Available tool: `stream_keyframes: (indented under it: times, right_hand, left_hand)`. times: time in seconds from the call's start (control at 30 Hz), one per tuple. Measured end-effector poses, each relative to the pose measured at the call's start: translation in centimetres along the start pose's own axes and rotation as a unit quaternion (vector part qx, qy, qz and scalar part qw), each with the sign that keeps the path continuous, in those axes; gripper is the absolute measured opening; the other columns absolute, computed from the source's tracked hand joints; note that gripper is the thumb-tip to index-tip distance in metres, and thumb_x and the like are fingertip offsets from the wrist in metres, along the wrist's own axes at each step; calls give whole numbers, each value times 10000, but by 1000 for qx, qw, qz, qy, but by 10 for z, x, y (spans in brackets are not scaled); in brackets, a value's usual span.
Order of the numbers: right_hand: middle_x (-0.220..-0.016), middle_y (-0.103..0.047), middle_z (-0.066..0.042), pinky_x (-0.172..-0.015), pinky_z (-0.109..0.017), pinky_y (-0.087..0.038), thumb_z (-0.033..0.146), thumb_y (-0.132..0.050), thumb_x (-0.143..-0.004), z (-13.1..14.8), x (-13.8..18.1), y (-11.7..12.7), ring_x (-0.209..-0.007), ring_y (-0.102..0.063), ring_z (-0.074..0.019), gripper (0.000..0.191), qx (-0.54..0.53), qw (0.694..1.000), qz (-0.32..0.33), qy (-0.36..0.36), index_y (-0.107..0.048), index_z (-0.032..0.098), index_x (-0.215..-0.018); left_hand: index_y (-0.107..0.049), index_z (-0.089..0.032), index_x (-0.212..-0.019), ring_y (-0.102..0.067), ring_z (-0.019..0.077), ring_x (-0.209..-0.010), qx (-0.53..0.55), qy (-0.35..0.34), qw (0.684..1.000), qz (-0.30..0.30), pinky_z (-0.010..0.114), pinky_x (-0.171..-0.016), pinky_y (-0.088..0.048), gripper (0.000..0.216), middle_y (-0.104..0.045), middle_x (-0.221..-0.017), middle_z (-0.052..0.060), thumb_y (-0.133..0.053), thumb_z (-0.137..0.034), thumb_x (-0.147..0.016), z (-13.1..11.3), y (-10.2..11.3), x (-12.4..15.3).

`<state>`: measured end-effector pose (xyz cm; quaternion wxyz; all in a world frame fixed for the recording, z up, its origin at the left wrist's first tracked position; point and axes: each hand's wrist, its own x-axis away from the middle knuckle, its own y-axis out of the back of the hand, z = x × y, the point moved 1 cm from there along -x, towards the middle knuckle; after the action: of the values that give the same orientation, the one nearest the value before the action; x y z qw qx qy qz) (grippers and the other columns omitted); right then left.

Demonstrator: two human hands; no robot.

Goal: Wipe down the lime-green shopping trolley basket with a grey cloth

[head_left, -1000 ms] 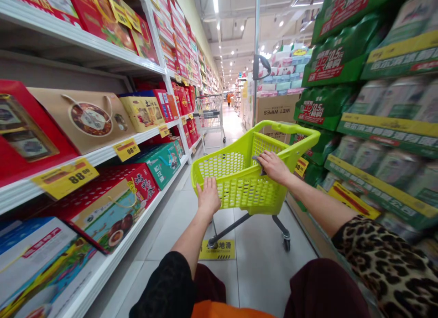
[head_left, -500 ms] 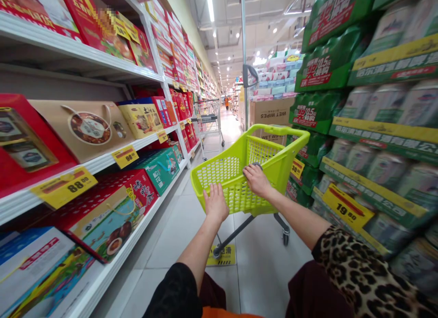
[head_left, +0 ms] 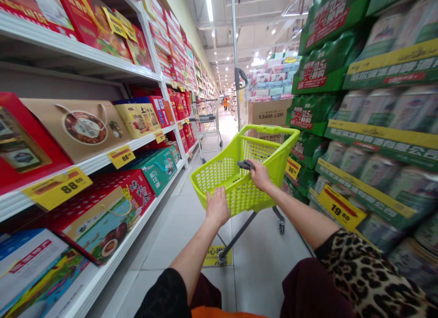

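Observation:
A lime-green plastic shopping cart [head_left: 236,172] rolls ahead of me in a shop aisle, and its basket looks empty. My left hand [head_left: 217,207] rests on the near rim of the basket, fingers curled over the edge. My right hand [head_left: 260,174] is closed round the grey handle [head_left: 245,164] at the cart's near right corner. Both forearms reach forward from the bottom of the view.
Shelves of red, tan and green gift boxes [head_left: 87,126] with yellow price tags line the left. Stacked green drink packs [head_left: 359,108] fill the right. A metal trolley [head_left: 207,122] stands further up the aisle, beside a pole [head_left: 235,58] and wet-wipes cartons [head_left: 270,112]. A yellow floor sticker [head_left: 214,256] lies under the cart.
The cart and I have moved forward along the aisle, drifting left. My right hand shifted from flat on the rim to a grip on the grey handle.

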<state>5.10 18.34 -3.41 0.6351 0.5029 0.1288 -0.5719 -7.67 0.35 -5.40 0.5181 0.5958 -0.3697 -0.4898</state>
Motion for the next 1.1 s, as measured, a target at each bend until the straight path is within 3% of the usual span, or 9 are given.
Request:
stream_keyframes:
  times: [0.1,0.17,0.33,0.47,0.63,0.8,0.9,1.0,1.1]
  right_hand:
    - [-1107,-639,-79,-916,-360,-467,142,-402,-776,14,-15,-9,-1001,-588,-193,414,-77,992,-79,-64,-572,172,-1151]
    - [-1119,-630,-87,-921,-361,-462,135,-387,-777,18,-18,-14,-1016,-580,-194,424,-67,990,-96,-76,-565,170,-1159]
    - [-1241,-540,-133,-1034,-450,-331,129,-435,-769,-3,14,-17,-1206,-433,-259,404,118,992,30,23,-583,150,-1145]
    - [-1345,-444,-135,-1021,-493,-336,158,-403,-788,-22,32,-13,-1278,-337,-279,475,146,989,31,23,-487,142,-1255]
    - [-1155,-591,-105,-984,-381,-405,89,-325,-728,-4,-5,-10,-1107,-511,-216,475,67,997,-17,-20,-576,143,-1127]
    - [-1178,-580,-122,-999,-351,-387,78,-307,-745,6,-22,-14,-1108,-507,-194,471,67,995,-51,-46,-568,114,-1136]
    - [-1210,-557,-128,-995,-399,-385,92,-358,-739,-9,0,-15,-1149,-484,-230,416,86,996,-12,-35,-613,128,-1066]
    - [-1348,-436,-158,-1023,-494,-317,203,-432,-787,-22,23,-13,-1272,-350,-303,450,151,985,71,34,-522,108,-1218]
    - [-1408,-346,-192,-1028,-518,-290,323,-461,-823,-24,32,-12,-1317,-267,-328,525,181,977,98,60,-444,77,-1287]
  left_hand:
    - [-235,-49,-1379,-234,259,-1355,10,-1,1000,-1,497,-1109,-133,757,-317,-1443,173,-490,-232,-691,-7,-3,-1]
    - [-226,-51,-1383,-223,259,-1359,16,-7,1000,-1,498,-1111,-120,765,-308,-1449,167,-490,-243,-691,-10,-4,-2]
    - [-200,-51,-1390,-220,259,-1360,27,-21,999,19,527,-1109,-97,786,-282,-1462,161,-484,-274,-692,-7,-1,0]
    - [-221,-56,-1379,-231,259,-1356,38,-15,999,36,528,-1109,-100,764,-306,-1452,155,-475,-272,-692,-3,2,2]
    - [-222,-77,-1372,-212,258,-1361,54,-22,998,38,527,-1106,-115,763,-293,-1459,143,-490,-279,-687,-6,-1,-2]
    - [-212,-72,-1371,-210,263,-1361,61,-20,997,34,520,-1107,-130,771,-295,-1455,151,-497,-283,-686,-14,-3,-4]
    - [-209,-68,-1374,-218,261,-1358,66,-26,997,35,526,-1107,-128,773,-298,-1455,149,-492,-275,-686,-18,-3,-2]
    - [-201,-72,-1383,-198,259,-1366,66,-34,997,34,526,-1112,-118,780,-276,-1468,140,-486,-280,-687,-20,-3,-1]
    - [-196,-65,-1390,-167,257,-1376,75,-33,996,37,525,-1117,-104,809,-254,-1479,129,-492,-295,-673,-23,-3,-2]
